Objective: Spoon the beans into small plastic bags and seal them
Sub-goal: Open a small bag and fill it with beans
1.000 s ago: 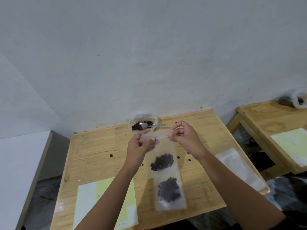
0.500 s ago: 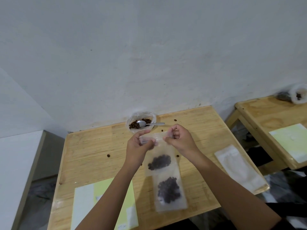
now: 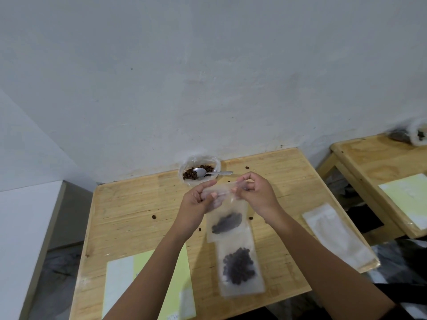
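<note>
I hold a small clear plastic bag [image 3: 227,224] above the wooden table [image 3: 129,211], with dark beans in its bottom. My left hand [image 3: 199,200] pinches the left end of its top strip. My right hand [image 3: 255,195] pinches the strip a little to the right. Below it on the table lies a second bag of beans [image 3: 239,266]. At the back edge stands a plastic-lined bowl of beans [image 3: 199,172] with a metal spoon [image 3: 210,173] resting in it.
A stack of empty clear bags [image 3: 337,234] lies at the table's right edge. A yellow and white sheet [image 3: 147,289] lies at the front left. Several loose beans dot the tabletop. A second table [image 3: 381,172] stands to the right, a white surface [image 3: 25,239] to the left.
My right hand has slid left along the bag's top strip, closing toward my left hand. The bag hangs a little more tilted.
</note>
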Demonstrator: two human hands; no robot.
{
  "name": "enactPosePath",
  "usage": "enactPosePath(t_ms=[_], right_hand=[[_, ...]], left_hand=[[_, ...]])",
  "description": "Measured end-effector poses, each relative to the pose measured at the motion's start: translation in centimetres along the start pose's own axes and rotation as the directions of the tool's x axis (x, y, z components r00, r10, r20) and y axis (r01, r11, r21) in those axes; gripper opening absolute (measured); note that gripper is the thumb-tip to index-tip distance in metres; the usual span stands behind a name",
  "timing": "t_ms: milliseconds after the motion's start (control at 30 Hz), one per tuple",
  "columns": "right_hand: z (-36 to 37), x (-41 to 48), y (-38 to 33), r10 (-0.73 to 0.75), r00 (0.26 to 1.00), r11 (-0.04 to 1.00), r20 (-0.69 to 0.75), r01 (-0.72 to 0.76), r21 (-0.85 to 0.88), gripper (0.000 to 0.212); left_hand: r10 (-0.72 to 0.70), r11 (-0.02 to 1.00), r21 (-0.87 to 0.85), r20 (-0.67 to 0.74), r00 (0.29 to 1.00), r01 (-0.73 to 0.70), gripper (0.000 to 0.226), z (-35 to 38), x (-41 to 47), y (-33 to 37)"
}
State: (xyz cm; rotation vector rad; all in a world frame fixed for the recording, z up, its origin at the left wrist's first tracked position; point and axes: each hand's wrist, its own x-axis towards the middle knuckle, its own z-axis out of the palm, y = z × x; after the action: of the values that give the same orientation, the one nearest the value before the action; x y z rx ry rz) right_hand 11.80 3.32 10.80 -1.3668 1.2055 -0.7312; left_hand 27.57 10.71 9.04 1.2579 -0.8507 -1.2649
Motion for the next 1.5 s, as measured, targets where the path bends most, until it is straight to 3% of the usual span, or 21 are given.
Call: enactPosePath(t_ms=[233, 400, 600, 733, 933, 1167, 1500], right_hand=[[0.3, 0.2, 0.0, -0.026, 1.0, 0.997, 0.01, 0.025, 0.072, 0.018], [0.6, 0.3, 0.0, 0.001, 0.997, 0.98, -0.075, 0.014, 0.197, 0.017], [0.9, -0.2, 1.0, 0.056, 0.991, 0.973, -0.123, -0.026, 0.231, 0.021], [1.1, -1.1, 2.7, 0.089, 0.985, 0.994, -0.149, -0.078, 0.074, 0.028], [0.9, -3.4, 7.1, -0.078, 0.996, 0.935, -0.041, 0.059, -0.349, 0.052], [0.0, -4.4, 9.4, 0.083, 0.996, 0.911, -0.01, -0.08, -0.405, 0.049], [-1.0, -5.1, 11.3, 0.093, 0.995, 0.874, -0.026, -0.094, -0.477, 0.05]], left_hand=[[0.047, 0.999, -0.015, -0.058, 0.997, -0.048, 0.034, 0.1, 0.3, 0.2], [0.089, 0.994, -0.051, -0.079, 0.993, -0.093, 0.05, -0.1, -0.3, -0.1], [0.078, 0.994, 0.078, -0.101, 0.992, -0.07, 0.061, 0.0, -1.1, -1.2], [0.002, 0.999, 0.04, -0.166, 0.986, 0.004, 0.059, 0.1, -1.3, -2.6], [-0.084, 0.988, 0.1, -0.273, 0.958, 0.115, 0.055, -0.2, -2.0, -6.3], [-0.195, 0.967, 0.112, -0.245, 0.95, 0.228, 0.056, 1.2, -3.3, -8.9], [-0.25, 0.931, 0.227, -0.17, 0.953, 0.285, 0.065, 2.3, -3.7, -9.7]])
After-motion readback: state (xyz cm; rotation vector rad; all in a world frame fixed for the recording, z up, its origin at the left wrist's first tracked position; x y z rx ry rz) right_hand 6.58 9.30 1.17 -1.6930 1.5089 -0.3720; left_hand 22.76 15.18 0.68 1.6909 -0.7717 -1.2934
